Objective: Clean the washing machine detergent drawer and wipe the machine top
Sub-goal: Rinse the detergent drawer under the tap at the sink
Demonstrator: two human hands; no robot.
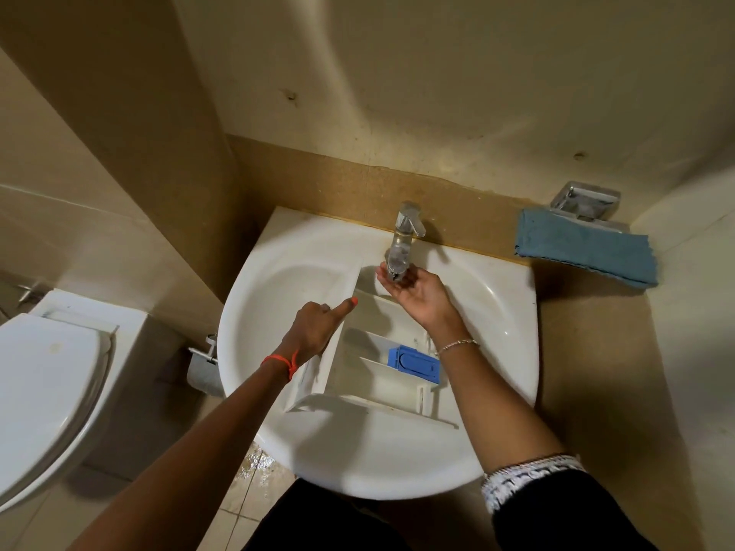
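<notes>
Our left hand (pixel 314 330) grips the drawer (pixel 358 377), lying lengthwise toward the tap (pixel 403 232), under which our right hand (pixel 417 298) cups, relaxed.

One left hand (pixel 314 328), one right hand (pixel 417 298), one drawer (pixel 382 385), one sink (pixel 358 463), one tap (pixel 403 236), one cloth (pixel 584 248)

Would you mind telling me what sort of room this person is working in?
Most likely a bathroom: a white washbasin with a chrome tap, a toilet beside it, and a blue towel on a wall holder.
</notes>
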